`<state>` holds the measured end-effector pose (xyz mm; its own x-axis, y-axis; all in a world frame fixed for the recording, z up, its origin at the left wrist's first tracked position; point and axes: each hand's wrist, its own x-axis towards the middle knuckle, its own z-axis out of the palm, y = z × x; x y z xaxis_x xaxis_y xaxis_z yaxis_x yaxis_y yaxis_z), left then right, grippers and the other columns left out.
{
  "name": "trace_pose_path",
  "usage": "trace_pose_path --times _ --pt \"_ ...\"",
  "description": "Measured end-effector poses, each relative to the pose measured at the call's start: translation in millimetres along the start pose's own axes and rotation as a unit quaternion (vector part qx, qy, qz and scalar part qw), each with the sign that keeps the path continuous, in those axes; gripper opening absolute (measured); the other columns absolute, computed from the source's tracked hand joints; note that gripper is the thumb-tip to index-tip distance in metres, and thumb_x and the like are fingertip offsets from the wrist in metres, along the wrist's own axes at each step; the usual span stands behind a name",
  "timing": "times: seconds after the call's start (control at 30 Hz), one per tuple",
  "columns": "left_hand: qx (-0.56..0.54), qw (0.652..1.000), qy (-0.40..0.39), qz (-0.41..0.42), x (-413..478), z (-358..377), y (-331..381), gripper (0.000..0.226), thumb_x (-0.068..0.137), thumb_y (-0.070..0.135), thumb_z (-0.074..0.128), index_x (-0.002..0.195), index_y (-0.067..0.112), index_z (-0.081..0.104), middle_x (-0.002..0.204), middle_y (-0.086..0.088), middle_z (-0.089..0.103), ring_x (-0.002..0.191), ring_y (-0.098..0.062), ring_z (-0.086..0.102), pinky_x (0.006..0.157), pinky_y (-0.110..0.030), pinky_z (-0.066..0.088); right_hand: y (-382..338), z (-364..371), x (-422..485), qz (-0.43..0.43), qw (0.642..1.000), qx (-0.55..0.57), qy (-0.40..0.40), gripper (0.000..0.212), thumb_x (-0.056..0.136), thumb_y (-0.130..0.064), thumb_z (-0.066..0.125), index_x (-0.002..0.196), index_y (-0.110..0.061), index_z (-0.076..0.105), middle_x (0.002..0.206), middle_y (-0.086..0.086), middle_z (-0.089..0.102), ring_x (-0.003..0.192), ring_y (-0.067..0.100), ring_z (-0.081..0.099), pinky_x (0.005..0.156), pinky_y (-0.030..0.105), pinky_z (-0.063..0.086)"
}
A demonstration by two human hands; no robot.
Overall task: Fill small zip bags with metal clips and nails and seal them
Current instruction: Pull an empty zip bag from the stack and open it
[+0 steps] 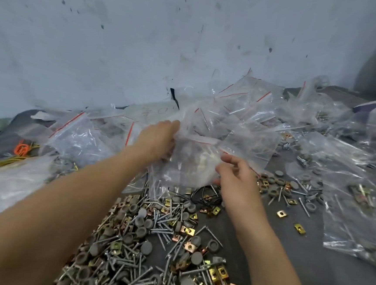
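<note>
Reaching forward, left hand (157,139) has its grip clamped on the top-left edge of a clear zip bag (189,167) held above the dark surface (307,271). Right hand (236,176) is at the bag's right edge, grip loosely apart; blur, so contact is probably light at most. Something gold shows inside the bag. Loose nails (161,231), metal clips (189,231) and grey round caps (146,247) are heaped just below the hands. Empty zip bags (242,106) are piled behind, against the wall (123,34).
</note>
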<state>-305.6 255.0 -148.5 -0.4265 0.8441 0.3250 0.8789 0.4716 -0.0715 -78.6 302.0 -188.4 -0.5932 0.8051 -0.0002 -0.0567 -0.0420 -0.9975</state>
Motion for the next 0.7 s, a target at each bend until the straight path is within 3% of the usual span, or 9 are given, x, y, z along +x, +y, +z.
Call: trace_pose_path --times 0.07,0.17,0.23,0.3,0.33,0.4,0.47,0.6,0.7 --pt "-0.029 0.997 0.074 -0.008 -7.7 -27.0 -4.2 0.014 0.088 0.007 0.053 0.097 0.01 0.044 0.097 -0.016 0.055 0.086 -0.037 0.056 0.069 -0.042 0.043 -1.7 2.8 -7.2 0.003 1.0 -0.001 -0.018 0.022 0.101 -0.027 0.048 0.122 -0.036 0.052 0.107 -0.008 0.059 0.092 0.007 0.06 0.065 0.022 0.039" --pt "-0.019 0.984 0.173 -0.04 -14.5 -62.4 -12.9 0.016 0.086 0.008 0.053 0.099 0.009 0.043 0.094 -0.016 0.051 0.082 -0.04 0.054 0.062 -0.04 0.034 -4.3 3.4 -14.9 0.01 1.0 0.003 -0.018 0.027 0.102 -0.024 0.048 0.127 -0.034 0.048 0.106 -0.007 0.058 0.087 0.009 0.061 0.067 0.023 0.042" --pt "-0.006 0.981 0.186 -0.055 -22.9 -72.8 -13.0 0.019 0.087 0.013 0.055 0.102 0.011 0.043 0.1 -0.014 0.052 0.085 -0.04 0.055 0.061 -0.038 0.033 -5.7 3.0 -19.3 0.019 1.0 0.007 -0.011 0.03 0.102 -0.022 0.048 0.13 -0.031 0.049 0.112 -0.005 0.059 0.087 0.011 0.06 0.073 0.027 0.047" --pt "0.0 0.994 0.1 -0.039 -38.3 -68.6 -7.9 0.03 0.09 0.022 0.059 0.117 0.015 0.046 0.117 -0.012 0.053 0.1 -0.036 0.058 0.069 -0.039 0.04 -5.3 3.0 -23.5 0.031 0.999 0.007 -0.008 0.03 0.102 -0.022 0.048 0.131 -0.029 0.051 0.124 -0.002 0.058 0.105 0.017 0.06 0.093 0.037 0.05" --pt "0.002 1.0 0.012 -0.027 -47.9 -62.9 -4.1 0.041 0.091 0.031 0.062 0.126 0.018 0.045 0.128 -0.009 0.052 0.109 -0.032 0.057 0.078 -0.04 0.044 -5.0 3.5 -25.6 0.036 0.999 0.004 -0.009 0.03 0.102 -0.022 0.048 0.131 -0.028 0.052 0.127 -0.001 0.057 0.112 0.019 0.058 0.1 0.041 0.048" --pt "0.02 0.979 -0.201 -0.015 -67.2 -50.7 4.4 0.07 0.087 0.054 0.064 0.144 0.026 0.034 0.149 -0.006 0.039 0.128 -0.029 0.048 0.101 -0.048 0.043 -4.9 5.5 -30.2 0.043 0.999 -0.003 -0.015 0.031 0.101 -0.022 0.047 0.131 -0.027 0.052 0.126 -0.001 0.058 0.115 0.019 0.057 0.1 0.039 0.046" --pt "0.04 0.948 -0.316 -0.029 -78.1 -42.9 10.3 0.09 0.082 0.074 0.054 0.153 0.03 0.022 0.159 -0.004 0.024 0.139 -0.031 0.038 0.113 -0.056 0.032 -5.1 8.1 -34.4 0.042 0.999 -0.014 -0.024 0.032 0.102 -0.023 0.047 0.133 -0.028 0.051 0.124 -0.003 0.057 0.113 0.016 0.057 0.09 0.033 0.042" --pt "-0.022 0.963 -0.268 -0.031 -78.9 -49.9 16.0 0.076 0.088 0.075 0.041 0.147 0.027 0.039 0.151 -0.004 0.043 0.131 -0.026 0.048 0.111 -0.044 0.036 -5.2 11.5 -39.0 0.038 0.998 -0.041 -0.033 0.034 0.102 -0.026 0.046 0.135 -0.031 0.049 0.12 -0.007 0.057 0.105 0.012 0.059 0.08 0.031 0.041" --pt "-0.073 0.971 -0.223 -0.042 -78.4 -55.3 19.5 0.056 0.099 0.059 0.036 0.136 0.021 0.053 0.139 -0.005 0.056 0.123 -0.024 0.054 0.106 -0.042 0.042 -5.0 11.0 -39.1 0.039 0.997 -0.046 -0.037 0.035 0.102 -0.028 0.046 0.137 -0.032 0.048 0.125 -0.006 0.056 0.111 0.014 0.058 0.088 0.033 0.04"
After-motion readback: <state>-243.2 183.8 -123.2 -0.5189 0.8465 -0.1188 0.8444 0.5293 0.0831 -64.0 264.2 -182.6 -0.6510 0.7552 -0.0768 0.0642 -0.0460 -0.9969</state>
